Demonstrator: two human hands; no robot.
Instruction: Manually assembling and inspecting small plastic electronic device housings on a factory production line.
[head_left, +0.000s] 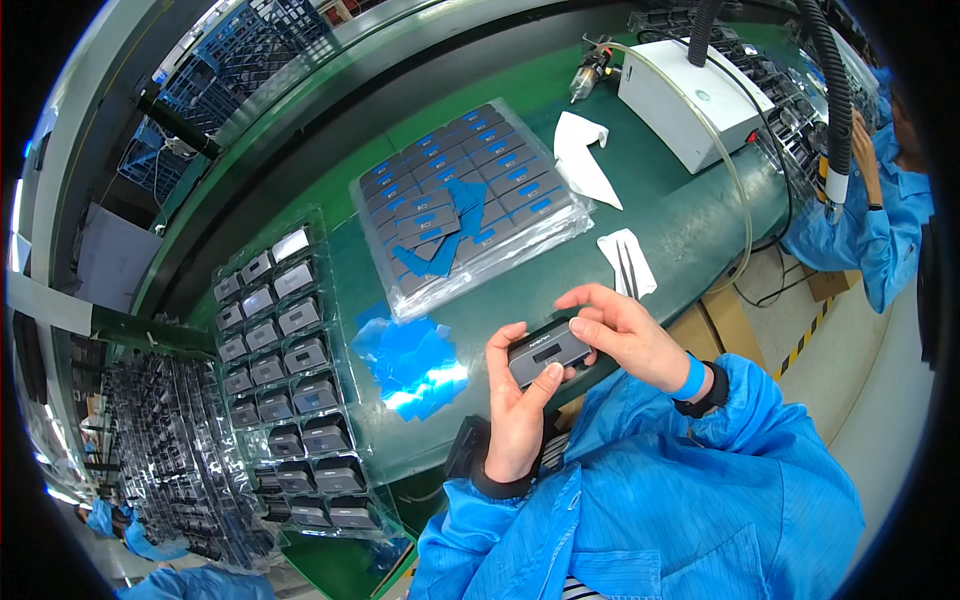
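A small grey rectangular device (pixel 548 350) with a dark window in its face is held above the near edge of the green table. My left hand (pixel 516 410) is closed around its left end, thumb on the near edge. At the other end, my right hand (pixel 632 340) grips the device with its thumb on top, while the index finger points out past the far side. The right hand's other fingertips are partly hidden. Beyond the hands, a pair of black tweezers (pixel 626 268) lies on a white cloth (pixel 645 262).
A clear tray (pixel 575 222) of grey devices with blue film stands ahead, loose blue strips (pixel 468 205) on top. Shiny blue film sheets (pixel 410 365) lie nearer. On the left is another device-filled tray (pixel 345 440). A white box (pixel 680 100) with hoses stands far right; a co-worker's sleeve (pixel 870 255) is beyond.
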